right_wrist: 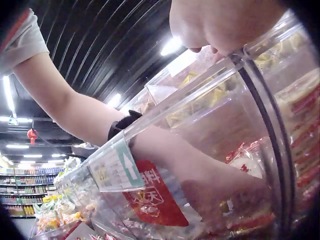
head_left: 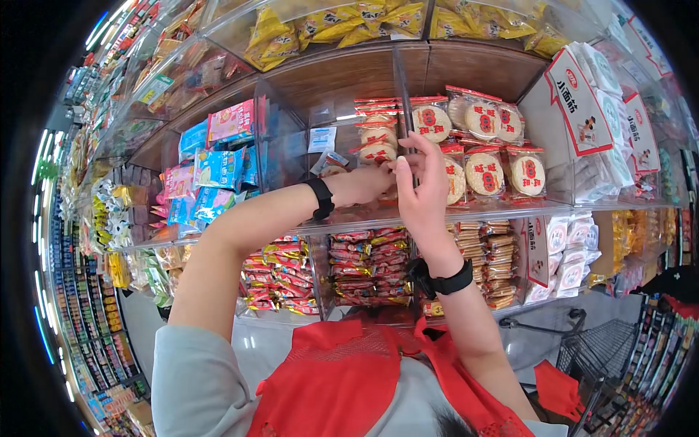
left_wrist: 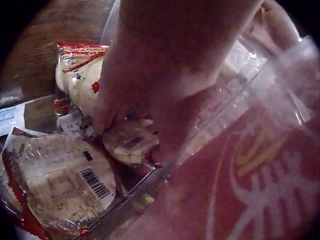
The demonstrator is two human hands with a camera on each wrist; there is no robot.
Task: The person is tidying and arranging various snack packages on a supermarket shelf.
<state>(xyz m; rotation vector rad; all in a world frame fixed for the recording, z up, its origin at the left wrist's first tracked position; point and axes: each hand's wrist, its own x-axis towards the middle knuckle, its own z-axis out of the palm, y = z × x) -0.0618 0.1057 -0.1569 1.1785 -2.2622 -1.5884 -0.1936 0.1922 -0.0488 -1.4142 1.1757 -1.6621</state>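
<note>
My left hand (head_left: 370,183) reaches down into a clear bin of round rice cracker packs. In the left wrist view its fingers and thumb straddle a rice cracker pack (left_wrist: 134,144) lying barcode side up and grip it; the palm hides part of it. Beside it another barcode-up cracker pack (left_wrist: 65,175) lies near the bin's front wall, and a red-topped pack (left_wrist: 80,82) stands behind. My right hand (head_left: 427,178) is at the clear divider (head_left: 401,87) with fingers loosely bent and no pack in them; the right wrist view has it over the divider's top edge.
Right of the divider sit more cracker packs (head_left: 484,176), then a white product sign (head_left: 579,102). Blue and pink snack bags (head_left: 218,167) fill a bin to the left. Red-wrapped snacks (head_left: 370,266) lie in the lower bins. A shopping cart (head_left: 597,349) stands at the right.
</note>
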